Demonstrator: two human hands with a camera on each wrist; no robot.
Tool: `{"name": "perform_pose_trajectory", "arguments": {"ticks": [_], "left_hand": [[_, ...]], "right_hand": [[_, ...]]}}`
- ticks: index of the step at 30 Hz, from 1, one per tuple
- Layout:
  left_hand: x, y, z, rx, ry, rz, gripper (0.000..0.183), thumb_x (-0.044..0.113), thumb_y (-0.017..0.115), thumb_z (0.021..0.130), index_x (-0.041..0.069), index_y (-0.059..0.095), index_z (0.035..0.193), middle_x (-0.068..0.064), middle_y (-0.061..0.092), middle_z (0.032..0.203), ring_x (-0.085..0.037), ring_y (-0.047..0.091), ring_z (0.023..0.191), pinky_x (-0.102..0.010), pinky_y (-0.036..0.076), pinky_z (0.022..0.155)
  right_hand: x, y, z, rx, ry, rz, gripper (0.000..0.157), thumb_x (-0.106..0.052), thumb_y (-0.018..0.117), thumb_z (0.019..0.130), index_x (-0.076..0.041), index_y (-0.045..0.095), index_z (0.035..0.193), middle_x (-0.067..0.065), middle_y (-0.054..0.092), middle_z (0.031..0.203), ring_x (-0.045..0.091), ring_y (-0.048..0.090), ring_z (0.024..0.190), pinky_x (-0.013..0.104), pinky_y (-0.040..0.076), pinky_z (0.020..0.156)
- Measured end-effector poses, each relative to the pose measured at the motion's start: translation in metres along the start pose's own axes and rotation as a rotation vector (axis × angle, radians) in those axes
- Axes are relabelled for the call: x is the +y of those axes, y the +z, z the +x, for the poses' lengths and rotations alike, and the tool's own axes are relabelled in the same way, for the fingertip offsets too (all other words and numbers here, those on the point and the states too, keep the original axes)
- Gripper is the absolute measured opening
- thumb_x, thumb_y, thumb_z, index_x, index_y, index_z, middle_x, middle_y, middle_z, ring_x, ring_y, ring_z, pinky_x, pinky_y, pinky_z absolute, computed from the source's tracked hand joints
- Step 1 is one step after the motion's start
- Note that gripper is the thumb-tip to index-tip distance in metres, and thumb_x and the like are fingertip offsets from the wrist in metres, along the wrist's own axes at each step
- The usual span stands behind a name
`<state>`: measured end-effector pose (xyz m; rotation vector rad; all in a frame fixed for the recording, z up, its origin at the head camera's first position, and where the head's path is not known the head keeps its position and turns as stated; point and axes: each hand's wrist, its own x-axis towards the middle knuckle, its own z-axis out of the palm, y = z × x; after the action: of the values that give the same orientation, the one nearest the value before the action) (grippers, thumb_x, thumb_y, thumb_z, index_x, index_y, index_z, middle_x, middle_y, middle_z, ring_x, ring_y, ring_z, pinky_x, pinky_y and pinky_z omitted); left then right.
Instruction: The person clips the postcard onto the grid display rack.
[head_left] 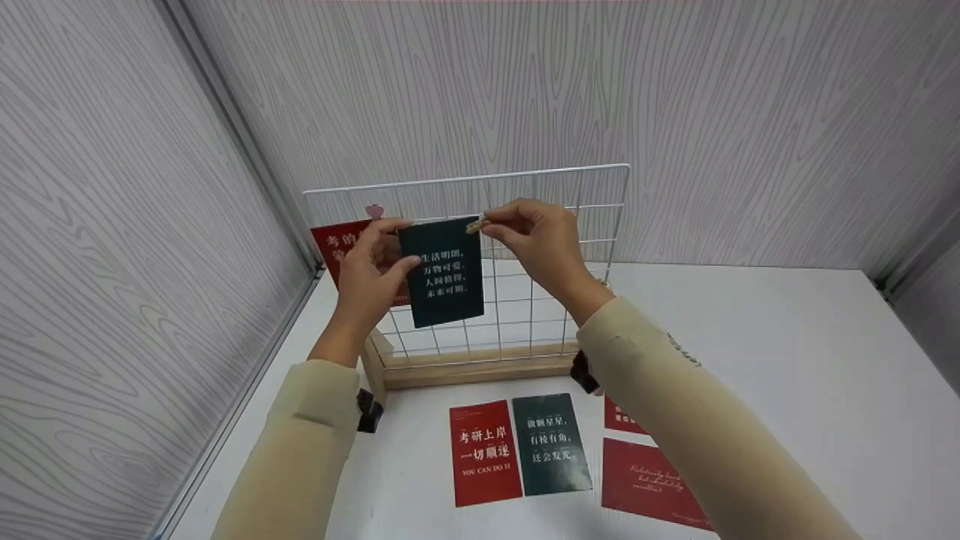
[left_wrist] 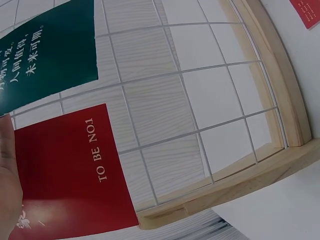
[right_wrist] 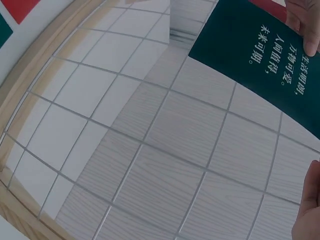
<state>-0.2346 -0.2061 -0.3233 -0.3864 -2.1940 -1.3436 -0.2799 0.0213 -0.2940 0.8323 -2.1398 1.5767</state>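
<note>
A dark green card [head_left: 450,309] with white Chinese writing is held upright against the front of a white wire grid [head_left: 465,179]. My left hand [head_left: 364,277] pinches its left edge, thumb on the printed face. At the card's top right corner, my right hand [head_left: 546,241] pinches a small tan clip [head_left: 475,226] between thumb and fingertips. Behind the left hand, a red card [head_left: 328,241] hangs on the grid below a pink heart-shaped clip [head_left: 374,211]. The left wrist view shows "TO BE NO.1" on that red card [left_wrist: 65,165].
The grid stands in a wooden base [head_left: 480,366] on a white table [head_left: 750,360]. In front lie a red card [head_left: 485,454] and a green card [head_left: 552,444]. Two more red cards, one lower [head_left: 649,480], are partly covered by the right sleeve. Grey wood-grain panels rise behind and left.
</note>
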Motion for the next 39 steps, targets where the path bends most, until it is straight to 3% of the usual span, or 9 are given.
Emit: {"name": "perform_pose_trajectory", "arguments": {"ticks": [10, 17, 26, 39], "left_hand": [[-0.001, 0.000, 0.002, 0.013, -0.013, -0.038, 0.040, 0.001, 0.065, 0.089, 0.009, 0.054, 0.126, -0.007, 0.064, 0.097, -0.017, 0.060, 0.083, -0.031, 0.052, 0.078], [0.002, 0.005, 0.003, 0.061, -0.032, -0.016, 0.039, 0.002, 0.065, 0.089, 0.011, 0.056, 0.126, -0.006, 0.065, 0.097, -0.016, 0.060, 0.084, -0.031, 0.052, 0.081], [0.002, 0.011, 0.005, 0.174, 0.052, 0.066, 0.038, 0.003, 0.067, 0.088, 0.011, 0.060, 0.124, -0.006, 0.067, 0.093, -0.014, 0.060, 0.081, -0.030, 0.053, 0.079], [0.003, 0.020, 0.005, 0.227, 0.109, 0.128, 0.039, 0.003, 0.070, 0.085, 0.009, 0.062, 0.123, -0.008, 0.067, 0.092, -0.016, 0.060, 0.082, -0.030, 0.054, 0.077]], "right_hand": [[-0.008, 0.008, 0.006, 0.041, 0.033, 0.028, 0.014, -0.008, 0.070, 0.085, -0.003, 0.072, 0.097, 0.001, 0.070, 0.093, 0.009, 0.066, 0.086, 0.021, 0.051, 0.079], [-0.016, 0.013, 0.012, 0.065, 0.022, 0.016, 0.013, -0.007, 0.069, 0.086, -0.003, 0.071, 0.097, 0.000, 0.070, 0.093, 0.008, 0.066, 0.086, 0.020, 0.051, 0.079], [-0.023, 0.016, 0.016, 0.070, 0.022, -0.073, 0.013, -0.009, 0.068, 0.086, -0.004, 0.072, 0.097, -0.001, 0.070, 0.091, 0.006, 0.065, 0.085, 0.018, 0.050, 0.078], [-0.030, 0.020, 0.017, 0.040, 0.052, -0.141, 0.013, -0.011, 0.067, 0.087, -0.007, 0.073, 0.098, -0.003, 0.070, 0.091, 0.002, 0.064, 0.082, 0.016, 0.050, 0.075]]}}
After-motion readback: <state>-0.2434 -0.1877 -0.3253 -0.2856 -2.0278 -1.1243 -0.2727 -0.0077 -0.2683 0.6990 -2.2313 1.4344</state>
